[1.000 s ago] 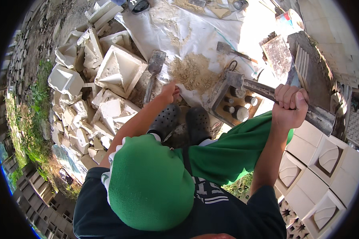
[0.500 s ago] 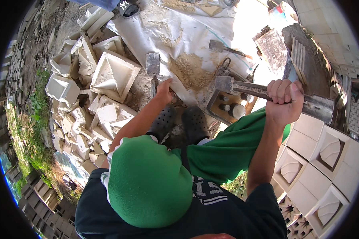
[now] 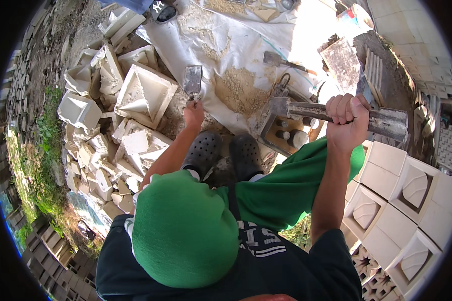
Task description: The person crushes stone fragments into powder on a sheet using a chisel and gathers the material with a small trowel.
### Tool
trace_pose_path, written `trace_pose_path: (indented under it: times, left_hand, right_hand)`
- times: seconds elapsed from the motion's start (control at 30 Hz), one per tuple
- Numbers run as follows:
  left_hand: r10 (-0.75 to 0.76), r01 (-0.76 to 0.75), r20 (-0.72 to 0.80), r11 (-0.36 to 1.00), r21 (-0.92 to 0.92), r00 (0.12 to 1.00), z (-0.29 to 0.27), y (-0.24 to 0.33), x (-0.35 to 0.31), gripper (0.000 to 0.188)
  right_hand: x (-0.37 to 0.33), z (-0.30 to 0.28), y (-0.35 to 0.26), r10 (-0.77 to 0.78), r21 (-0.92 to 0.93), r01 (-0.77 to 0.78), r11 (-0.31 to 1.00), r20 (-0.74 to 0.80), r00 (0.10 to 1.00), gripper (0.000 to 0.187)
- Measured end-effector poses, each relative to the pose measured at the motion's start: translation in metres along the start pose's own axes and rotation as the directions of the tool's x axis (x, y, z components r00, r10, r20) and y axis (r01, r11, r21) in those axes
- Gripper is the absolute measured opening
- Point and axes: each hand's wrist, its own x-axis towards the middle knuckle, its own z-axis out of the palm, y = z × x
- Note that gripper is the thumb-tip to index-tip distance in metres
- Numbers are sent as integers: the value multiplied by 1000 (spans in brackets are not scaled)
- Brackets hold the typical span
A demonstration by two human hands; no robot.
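Note:
My right hand (image 3: pixel 350 116) is wrapped round the middle of a long, worn metal bar tool (image 3: pixel 307 110), which has a blocky head at its left end and a wider right end. That head hangs over the edge of a metal mould box (image 3: pixel 269 131) with several round posts in it. At the left, my left hand (image 3: pixel 194 115) closes on the handle of a small flat-bladed trowel (image 3: pixel 192 79) lying at the edge of a white sheet (image 3: pixel 176 37). The trowel's handle is mostly hidden under my fingers.
Broken cream-coloured cast blocks (image 3: pixel 144 95) are heaped at the left. Loose sandy mix (image 3: pixel 238 88) lies on the sheet, with another flat tool (image 3: pixel 273 58) beyond. Patterned blocks (image 3: pixel 381 210) are stacked at the right. A bucket (image 3: pixel 359 17) stands far right.
My left hand has shifted left and slightly down from beside the trowel onto its handle. The right hand and the bar tool have moved a little left.

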Motion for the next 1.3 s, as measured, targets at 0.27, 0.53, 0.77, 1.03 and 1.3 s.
trace_pose_path:
  times: [0.27,0.53,0.77,1.03,1.3]
  left_hand:
    - [588,-403,-31,590,700,808,-51,14,-32,40]
    - [251,-283,179,483,829,951,-71,15,-31,47]
    - [271,-315,164,743,591,948,-84,34,-51,54]
    - [348,-441,279,599,668,895,-76,82,-71,43]
    - [244,-432,357,462,775,902,-70,56,-69,36]
  right_hand:
    - [-7,10,6,60,47,-60,997,13,998,29]
    - [-11,29,11,78,101,-79,992,12,997,33]
    - [-16,36,4,48,95,-47,994,0,999,33]
    - [-21,36,2,76,51,-74,996,-42,996,32]
    - [-29,23,-3,94,114,-81,990,-105,990,29]
